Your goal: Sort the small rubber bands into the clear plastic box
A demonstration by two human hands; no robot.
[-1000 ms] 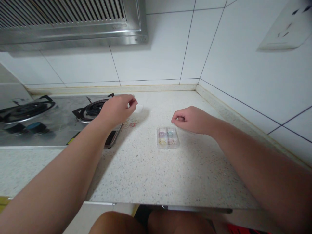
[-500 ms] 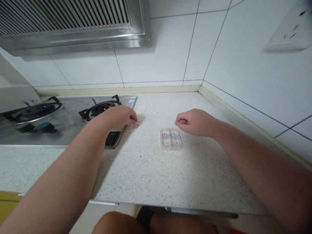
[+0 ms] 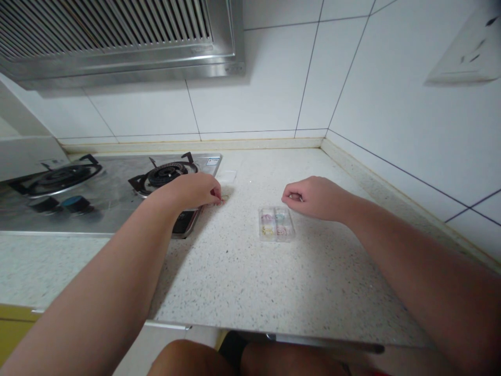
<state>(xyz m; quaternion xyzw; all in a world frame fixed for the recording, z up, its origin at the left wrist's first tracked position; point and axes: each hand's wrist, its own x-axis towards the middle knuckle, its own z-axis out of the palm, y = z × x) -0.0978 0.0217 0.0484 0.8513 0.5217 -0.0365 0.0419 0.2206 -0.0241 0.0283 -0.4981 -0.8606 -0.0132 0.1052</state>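
Observation:
My left hand is down at the counter by the hob's right edge, its fingertips pinched together. Small reddish and yellowish loops, perhaps little elastic bands, lie at those fingertips; whether one is between them is hidden. A clear plastic box with four compartments stands in the middle of the counter, small purple, teal, yellow and pink items inside. Just behind its right side rests my right hand, loosely curled with thumb against forefinger and nothing visible in it. Partly under my left hand lies a dark phone-like object.
The gas hob with black burners spreads to the left, under a steel range hood. A thin clear lid-like piece lies behind my left hand. The speckled counter meets tiled walls behind and at right.
My left fingertips have shifted slightly toward me and right, now covering more of the small loops. My right hand keeps its curled pose, and the box stays put.

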